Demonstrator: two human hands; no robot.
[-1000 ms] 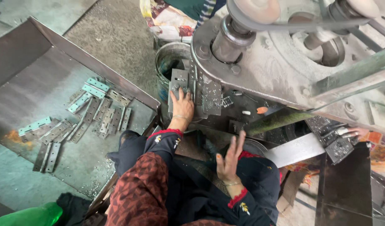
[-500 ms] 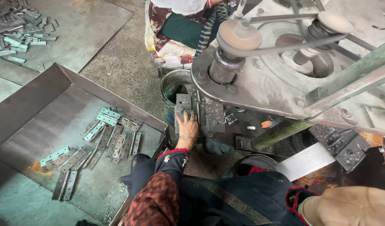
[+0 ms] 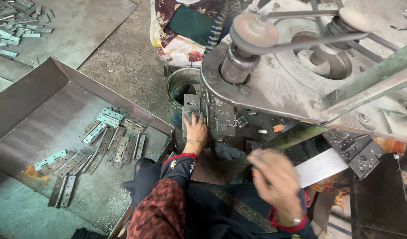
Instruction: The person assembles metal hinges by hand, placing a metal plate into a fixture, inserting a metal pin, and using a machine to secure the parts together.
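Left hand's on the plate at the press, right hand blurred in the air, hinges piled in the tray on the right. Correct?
Not quite: the head view shows the hinges in the tray on the left, not the right. The rest holds: the left hand rests on the plate at the press, and the right hand is blurred in the air.

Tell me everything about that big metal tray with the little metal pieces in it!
The tray is a wide, shallow box of dull grey sheet metal with low upright walls. It sits on the floor to the left of the person's left hand, one corner pointing toward the machine. Flat hinge plates, some grey and some bluish, lie scattered on its bottom. An orange rusty stain marks the lower left part. No hand touches it.
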